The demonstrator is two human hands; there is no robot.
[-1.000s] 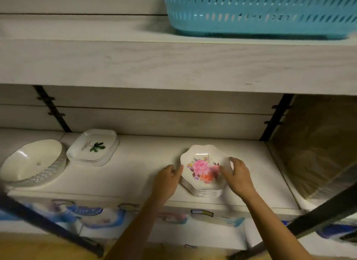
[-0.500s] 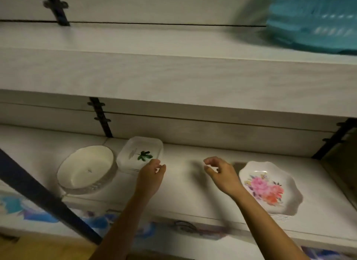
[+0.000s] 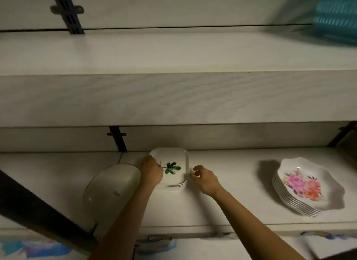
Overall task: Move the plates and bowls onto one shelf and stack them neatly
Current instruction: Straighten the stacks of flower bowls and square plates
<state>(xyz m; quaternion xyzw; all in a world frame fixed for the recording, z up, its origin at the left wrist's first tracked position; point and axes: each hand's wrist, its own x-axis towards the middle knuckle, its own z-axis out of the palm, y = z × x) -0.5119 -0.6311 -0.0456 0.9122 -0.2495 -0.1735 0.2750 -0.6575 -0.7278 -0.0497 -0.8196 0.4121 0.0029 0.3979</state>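
On the shelf, left hand grips square plates — right hand (half-curled) holds nothing.

You face pale wood-grain shelving in dim light: a thick upper shelf over a lower shelf, black slotted rails on the white wall, a blurred teal basket top right.

Glossy square plates; matt woodgrain shelf; plastic basket.
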